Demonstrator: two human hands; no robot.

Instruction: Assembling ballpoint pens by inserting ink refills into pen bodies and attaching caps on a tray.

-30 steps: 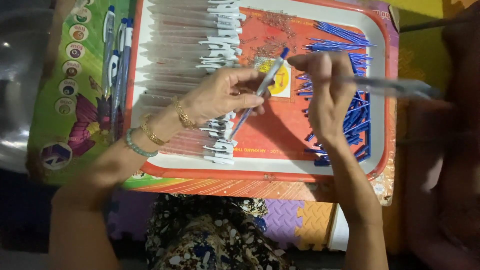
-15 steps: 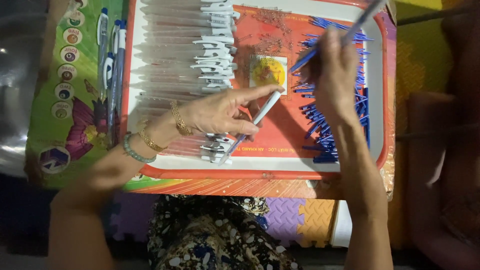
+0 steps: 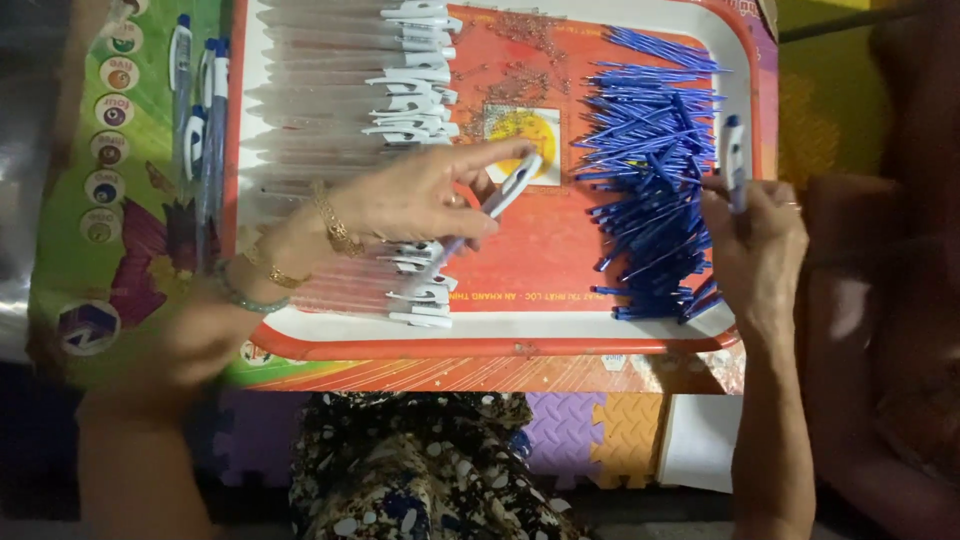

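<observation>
Clear pen barrel (image 3: 495, 200): pinched in left hand (image 3: 420, 200) over red tray (image 3: 520, 345), white clip end forward. Blue refill (image 3: 735, 165): clenched in right hand (image 3: 755, 235), beside refill heap (image 3: 650, 170). Judged light, stiff, slippery; best gripped mid-shaft.

- One red tray (image 3: 500, 347).
- Two hands in view: left hand (image 3: 420, 200), right hand (image 3: 755, 240), one pen in each.
- Blue refills (image 3: 650, 170): one heap, too many and too overlapped to count.
- Clear pen barrels with white clips (image 3: 340, 110): one row, number not resolvable.
- Finished pens (image 3: 200, 120) beside the tray: about four.
</observation>
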